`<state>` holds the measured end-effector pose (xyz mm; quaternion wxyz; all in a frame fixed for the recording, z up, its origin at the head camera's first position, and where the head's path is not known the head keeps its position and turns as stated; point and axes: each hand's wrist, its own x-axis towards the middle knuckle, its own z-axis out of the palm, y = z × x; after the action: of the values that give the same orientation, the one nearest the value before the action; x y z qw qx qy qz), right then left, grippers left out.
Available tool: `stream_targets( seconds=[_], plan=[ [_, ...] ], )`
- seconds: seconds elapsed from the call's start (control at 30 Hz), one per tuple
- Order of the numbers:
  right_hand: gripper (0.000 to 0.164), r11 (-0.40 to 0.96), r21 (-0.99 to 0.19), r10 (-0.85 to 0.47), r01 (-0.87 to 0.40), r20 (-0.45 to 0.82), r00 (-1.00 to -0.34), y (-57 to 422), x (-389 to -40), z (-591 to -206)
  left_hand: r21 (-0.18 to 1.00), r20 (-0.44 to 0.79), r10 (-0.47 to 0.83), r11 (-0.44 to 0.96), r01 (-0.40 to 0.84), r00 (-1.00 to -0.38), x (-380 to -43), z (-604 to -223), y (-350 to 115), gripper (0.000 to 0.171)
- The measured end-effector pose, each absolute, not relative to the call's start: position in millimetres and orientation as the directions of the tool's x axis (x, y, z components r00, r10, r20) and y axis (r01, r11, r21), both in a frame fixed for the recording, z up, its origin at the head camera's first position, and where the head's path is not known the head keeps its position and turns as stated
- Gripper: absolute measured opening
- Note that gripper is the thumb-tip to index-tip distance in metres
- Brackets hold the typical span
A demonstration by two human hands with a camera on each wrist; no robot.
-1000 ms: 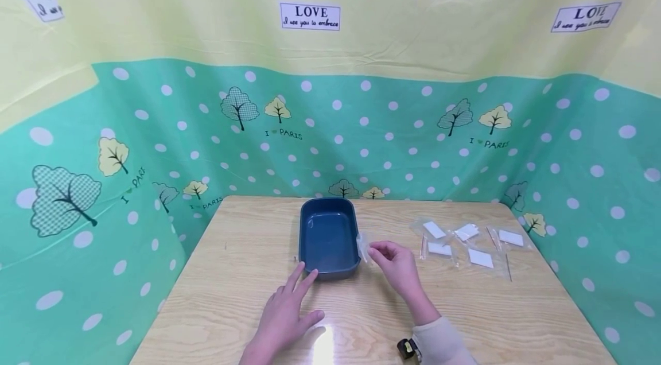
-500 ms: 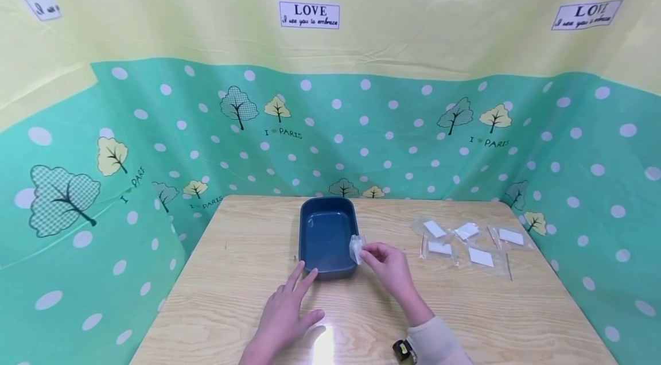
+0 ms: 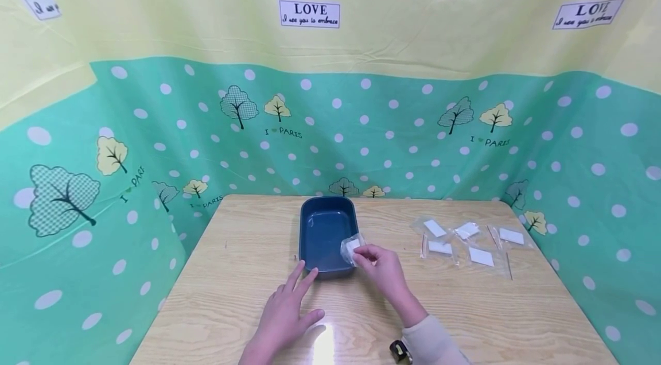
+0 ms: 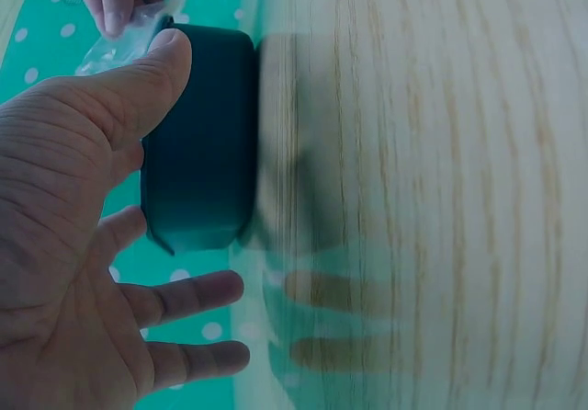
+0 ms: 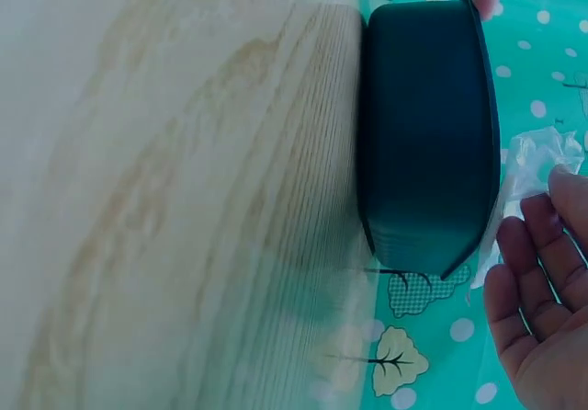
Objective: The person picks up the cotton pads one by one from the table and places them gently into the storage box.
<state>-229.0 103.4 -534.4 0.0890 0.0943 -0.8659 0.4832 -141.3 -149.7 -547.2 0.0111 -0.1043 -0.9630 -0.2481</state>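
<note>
A dark blue rectangular bin (image 3: 328, 265) stands on the wooden table. My left hand (image 3: 284, 310) has its fingers spread, with fingertips at the bin's near left rim; the left wrist view shows the bin's side (image 4: 207, 143) just beyond the fingers. Between thumb and fingers, my right hand (image 3: 383, 273) pinches a small clear plastic bag (image 3: 350, 247) with something white in it. That bag is over the bin's right rim, partly above its inside. In the right wrist view the crinkled bag (image 5: 533, 166) hangs from the fingertips, next to the rim.
Several clear zip bags with white cards lie at the table's right, among them a front one (image 3: 481, 257) and a far right one (image 3: 511, 237). A patterned curtain (image 3: 392, 124) surrounds the wooden table (image 3: 248, 227) at the back and sides.
My right hand has moved left with the plastic bag, from beside the bin's right wall to over its rim. My left hand and the bin have stayed in place.
</note>
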Motion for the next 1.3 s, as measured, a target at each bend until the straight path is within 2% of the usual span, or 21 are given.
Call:
stream_targets(
  seconds=[0.13, 0.37, 0.43, 0.57, 0.8, 1.07, 1.3],
  plan=[
    [0.01, 0.577, -0.754, -0.118, -0.313, 0.303, -0.946, 97.8, -230.0, -535.0, 0.478, 0.078, 0.195, 0.853, 0.209, -0.978, -140.9, -546.0, -149.9, 0.089],
    [0.009, 0.701, -0.536, -0.225, -0.471, 0.461, -0.859, 85.1, -238.5, -539.3, 0.473, 0.07, 0.196, 0.857, 0.206, -0.978, -142.2, -549.8, -149.7, 0.089],
    [0.009, 0.7, -0.523, -0.24, -0.487, 0.47, -0.849, 82.0, -241.4, -540.4, 0.468, 0.068, 0.196, 0.859, 0.205, -0.978, -142.4, -550.7, -149.6, 0.089],
    [0.012, 0.681, -0.55, -0.25, -0.484, 0.447, -0.859, 78.4, -244.7, -542.3, 0.469, 0.074, 0.198, 0.858, 0.21, -0.977, -142.1, -550.9, -149.4, 0.089],
    [0.017, 0.624, -0.683, -0.218, -0.38, 0.315, -0.924, 80.4, -246.2, -545.1, 0.465, 0.084, 0.201, 0.858, 0.216, -0.976, -140.9, -547.5, -148.8, 0.09],
    [0.014, 0.588, -0.703, -0.22, -0.4, 0.337, -0.915, 83.2, -248.8, -547.1, 0.46, 0.083, 0.192, 0.863, 0.208, -0.978, -142.7, -550.9, -148.7, 0.089],
    [0.014, 0.546, -0.763, -0.216, -0.345, 0.27, -0.938, 86.4, -247.1, -547.0, 0.475, 0.075, 0.193, 0.856, 0.205, -0.978, -143.2, -551.6, -147.8, 0.091]
  ],
)
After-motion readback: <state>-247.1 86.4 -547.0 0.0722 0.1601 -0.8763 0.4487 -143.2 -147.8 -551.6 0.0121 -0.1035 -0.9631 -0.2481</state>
